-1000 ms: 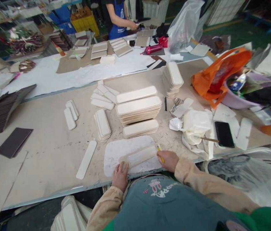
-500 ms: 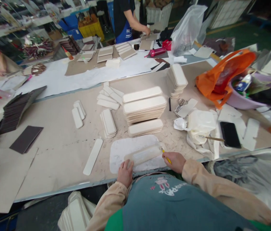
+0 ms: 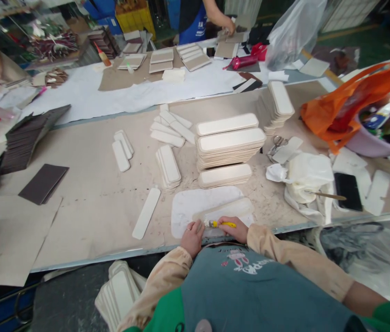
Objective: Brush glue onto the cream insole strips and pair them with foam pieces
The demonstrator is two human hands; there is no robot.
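Across the beige worktable (image 3: pixel 87 184), just beyond my hands, three stacks of cream rounded-end pads lie side by side: a low front stack (image 3: pixel 225 175), a tall middle stack (image 3: pixel 230 146) and a back stack (image 3: pixel 227 124). A smaller stack (image 3: pixel 169 165) sits to their left, and a single loose pad (image 3: pixel 146 213) lies left of the white slab (image 3: pixel 190 206). To my right are scissors (image 3: pixel 277 140), a crumpled white cloth (image 3: pixel 310 175) with a thin stick (image 3: pixel 326 196) on it, a black phone (image 3: pixel 348 191) and an orange bag (image 3: pixel 350 103). Dark brown sheets (image 3: pixel 44 183) lie far to the left. At the far bench a co-worker's hand (image 3: pixel 228 25) rests on flat pieces. Nothing stands between my hands and the work. The cream strip (image 3: pixel 231 207) lies flat on the white slab, at the table's near edge, its long axis running left to right and slanting a little away from me at the right end. My left hand (image 3: pixel 192 237) presses loosely curved fingers on the strip's left end, gripping nothing. My right hand (image 3: pixel 234 229) is closed around a yellow-handled tool (image 3: pixel 221 224), which lies almost level, its tip pointing left toward my left hand.
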